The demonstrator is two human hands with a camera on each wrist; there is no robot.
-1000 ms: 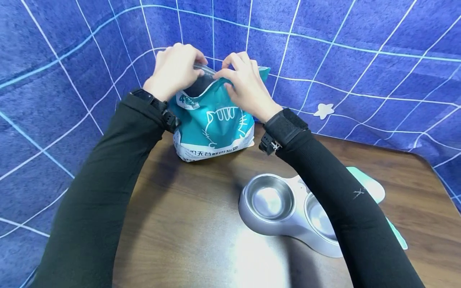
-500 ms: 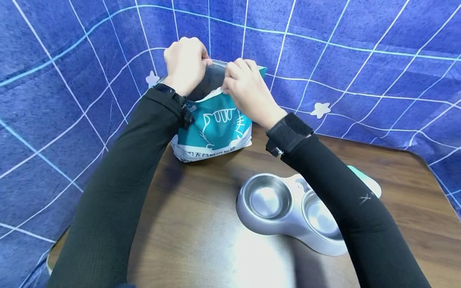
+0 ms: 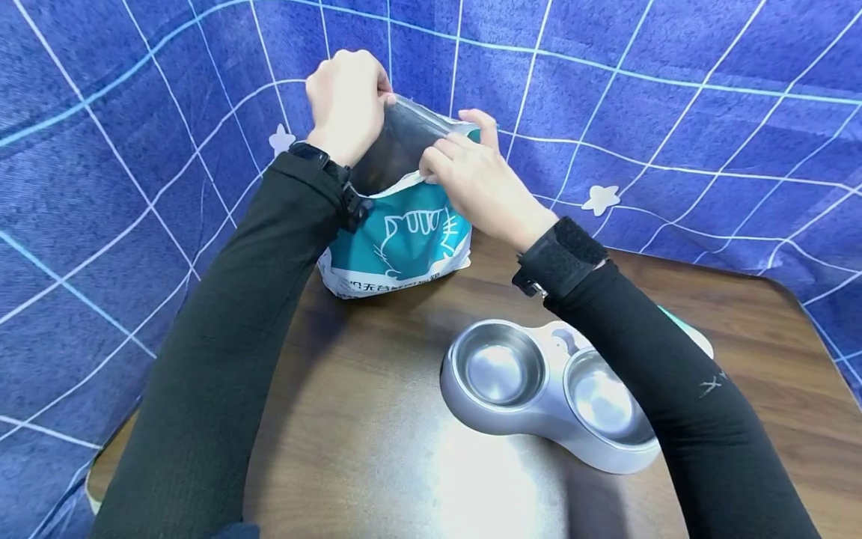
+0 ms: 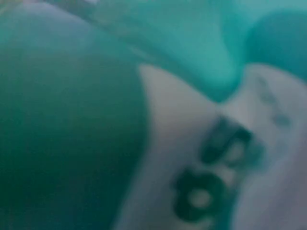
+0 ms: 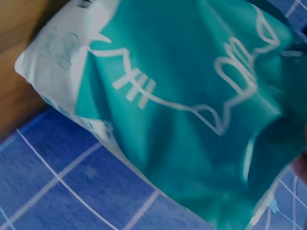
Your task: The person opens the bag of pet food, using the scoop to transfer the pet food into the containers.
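Note:
A teal and white pet food bag point(image 3: 411, 232) with a white cat outline stands at the back of the table, its mouth open and the silvery lining showing. My left hand point(image 3: 346, 101) pinches the far rim at the bag's left and holds it up. On the near rim, toward the right, my right hand point(image 3: 471, 168) grips the edge with curled fingers, the index finger raised by the bag's right corner. The left wrist view is filled by the blurred bag front point(image 4: 187, 143). In the right wrist view the bag point(image 5: 182, 105) shows its cat drawing, with a fingertip at the right edge.
A grey double pet bowl point(image 3: 539, 389) with two steel basins stands on the wooden table point(image 3: 377, 419), partly under my right forearm. A mint-green thing point(image 3: 690, 329) shows behind that forearm. Blue curtain point(image 3: 673, 135) with white lines hangs close behind the bag.
The bag's mouth has widened. My left hand has risen with the far rim, while the right hand has shifted slightly right and down, its index finger now lifted.

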